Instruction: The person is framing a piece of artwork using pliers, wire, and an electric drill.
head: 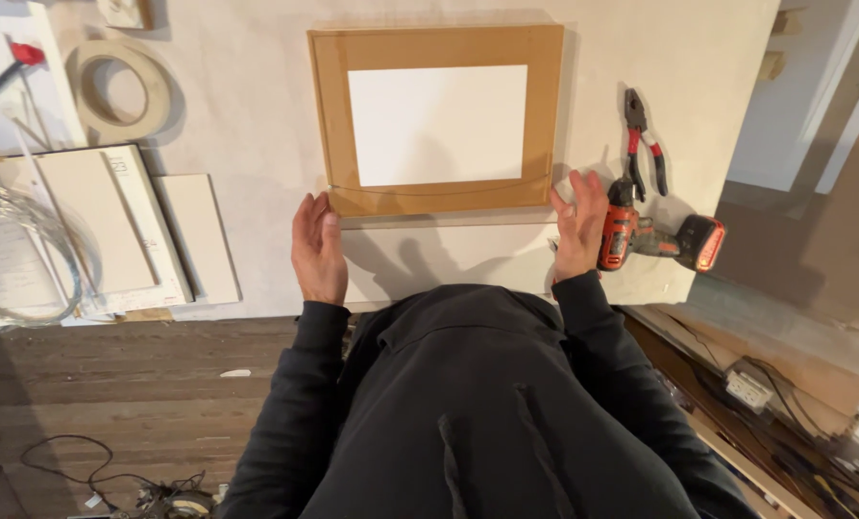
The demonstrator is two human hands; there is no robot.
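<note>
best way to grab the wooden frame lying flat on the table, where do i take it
Probably by its two short side rails, one hand from each side. The wooden frame lies flat and wide, and the left hand and right hand already sit open near its lower corners. Its edges look clear, though the drill crowds the right.

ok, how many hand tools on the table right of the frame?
2. Red-handled pliers lie right of the wooden frame. A red and black cordless drill lies below them, beside the right hand. Others may be hidden out of view.
</note>
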